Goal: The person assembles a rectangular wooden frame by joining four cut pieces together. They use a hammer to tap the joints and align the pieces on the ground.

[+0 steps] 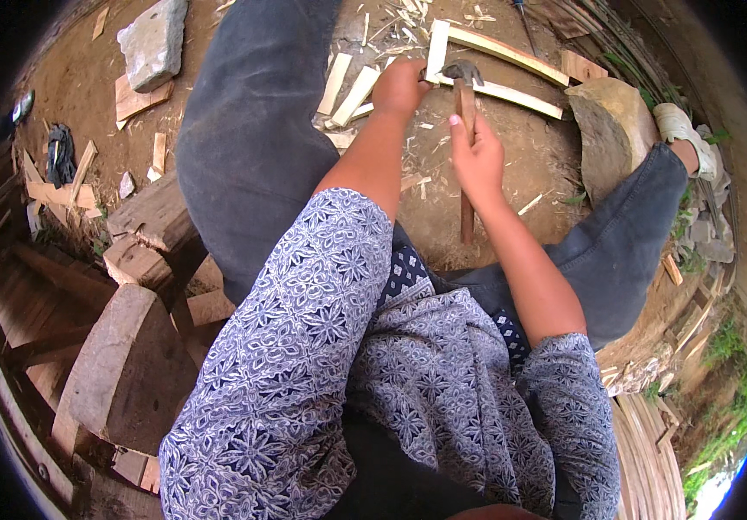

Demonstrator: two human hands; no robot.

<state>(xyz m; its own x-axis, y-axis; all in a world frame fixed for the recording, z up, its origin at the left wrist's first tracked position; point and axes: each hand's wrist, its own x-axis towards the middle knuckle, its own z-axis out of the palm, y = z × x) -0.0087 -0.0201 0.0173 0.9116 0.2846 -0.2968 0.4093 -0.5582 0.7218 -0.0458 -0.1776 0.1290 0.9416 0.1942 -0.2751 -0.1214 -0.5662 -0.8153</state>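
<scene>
My right hand (479, 163) is wrapped round the wooden handle of a claw hammer (466, 113). The hammer's dark metal head lies over the corner of a pale wooden frame (438, 50), made of a short strip and two long strips. At that same corner my left hand (399, 87) is closed on the frame, close beside the hammer head. Its fingertips are partly hidden, so any small piece between them cannot be made out. Loose pale wood strips (356, 92) lie on the ground left of this hand.
My bent legs in dark trousers flank the work. A large stone (609, 130) stands by the frame's right end, with a wood block (581, 67) behind it. Another stone (152, 43) rests at the far left. Timber blocks (152, 212) are stacked at my left. Wood chips litter the dirt.
</scene>
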